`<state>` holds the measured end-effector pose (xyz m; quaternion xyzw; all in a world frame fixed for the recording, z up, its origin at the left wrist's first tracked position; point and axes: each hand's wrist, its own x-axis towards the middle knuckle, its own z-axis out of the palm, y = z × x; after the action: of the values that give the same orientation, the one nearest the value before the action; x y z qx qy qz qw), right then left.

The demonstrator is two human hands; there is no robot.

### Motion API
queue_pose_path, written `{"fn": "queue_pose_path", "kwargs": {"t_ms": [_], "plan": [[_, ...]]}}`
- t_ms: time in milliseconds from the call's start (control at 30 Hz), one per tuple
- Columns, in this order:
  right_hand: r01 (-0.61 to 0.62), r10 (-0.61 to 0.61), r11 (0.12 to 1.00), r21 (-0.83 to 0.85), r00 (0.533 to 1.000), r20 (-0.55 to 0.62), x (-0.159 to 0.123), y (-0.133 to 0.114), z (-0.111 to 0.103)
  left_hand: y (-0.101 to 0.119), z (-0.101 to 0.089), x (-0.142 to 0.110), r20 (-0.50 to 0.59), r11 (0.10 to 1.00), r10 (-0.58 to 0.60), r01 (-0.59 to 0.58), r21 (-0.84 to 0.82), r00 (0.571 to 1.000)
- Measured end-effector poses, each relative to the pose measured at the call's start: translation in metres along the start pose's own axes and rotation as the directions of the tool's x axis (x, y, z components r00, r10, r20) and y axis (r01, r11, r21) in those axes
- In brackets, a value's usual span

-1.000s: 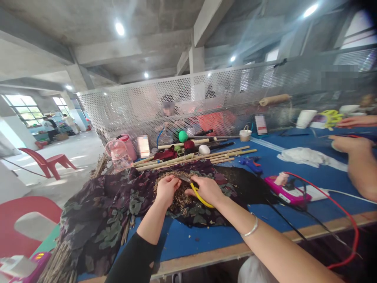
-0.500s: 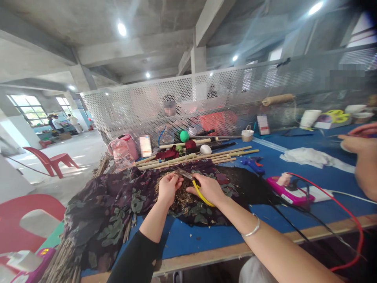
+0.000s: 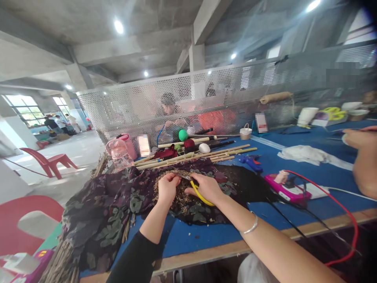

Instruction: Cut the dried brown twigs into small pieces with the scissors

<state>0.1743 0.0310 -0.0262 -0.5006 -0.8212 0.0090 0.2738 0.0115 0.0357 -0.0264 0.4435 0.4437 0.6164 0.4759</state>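
My right hand (image 3: 209, 190) grips yellow-handled scissors (image 3: 202, 198), their metal blades pointing left toward my other hand. The fingertips of my left hand (image 3: 167, 190) are pinched together beside the blades; what they hold is too small to make out. Under both hands lies a heap of small brown dried plant bits (image 3: 183, 201). The heap rests on a dark floral cloth (image 3: 103, 208) spread over the blue tabletop (image 3: 182, 243).
Behind the cloth lie several thin sticks (image 3: 191, 158), a green ball (image 3: 183, 135) and a white ball (image 3: 204, 148). Rightward are a blue glue gun (image 3: 250, 163), a pink power strip (image 3: 285, 188) with cables and white cloth (image 3: 306, 154). A co-worker's hand (image 3: 362, 157) is at far right.
The scissor blades now sit slightly closer to my left fingertips. Both hands otherwise stay almost in place, and the whole view has shifted a little.
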Motion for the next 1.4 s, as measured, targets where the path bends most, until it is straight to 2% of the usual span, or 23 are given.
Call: {"fn": "queue_pose_path", "kwargs": {"t_ms": [100, 300, 400, 533, 700, 833, 1267, 1400], "plan": [[-0.020, 0.021, 1.000, -0.020, 1.000, 0.013, 0.000, -0.002, -0.002, 0.002, 0.001, -0.001, 0.017, 0.996, -0.037, 0.039, -0.082, 0.999], [-0.059, 0.069, 0.992, -0.111, 0.994, 0.085, 0.000, -0.006, -0.003, 0.004, 0.002, -0.002, -0.073, 0.985, -0.077, 0.065, -0.160, 0.994], [-0.061, 0.074, 0.991, -0.123, 0.992, 0.102, 0.000, -0.006, -0.002, 0.004, 0.002, -0.001, -0.074, 0.982, -0.082, 0.068, -0.174, 0.994], [-0.089, 0.098, 0.991, -0.105, 0.992, 0.081, 0.000, -0.004, -0.002, 0.007, 0.001, 0.000, -0.099, 0.980, -0.076, 0.056, -0.191, 0.992], [-0.026, 0.026, 1.000, 0.009, 1.000, -0.013, 0.000, -0.002, -0.003, 0.012, -0.001, 0.000, -0.124, 0.943, -0.145, 0.100, -0.316, 0.982], [-0.006, 0.007, 0.999, 0.041, 1.000, -0.011, -0.001, -0.001, -0.002, 0.010, 0.000, 0.001, -0.119, 0.927, -0.128, 0.077, -0.367, 0.985], [0.004, -0.003, 1.000, 0.026, 1.000, -0.011, 0.000, 0.000, 0.001, 0.003, 0.001, -0.002, -0.062, 0.987, -0.005, -0.005, -0.161, 0.998], [-0.007, 0.007, 1.000, -0.011, 1.000, 0.003, 0.002, 0.000, -0.001, 0.006, 0.002, -0.003, -0.074, 0.990, -0.023, 0.012, -0.144, 0.997]]}}
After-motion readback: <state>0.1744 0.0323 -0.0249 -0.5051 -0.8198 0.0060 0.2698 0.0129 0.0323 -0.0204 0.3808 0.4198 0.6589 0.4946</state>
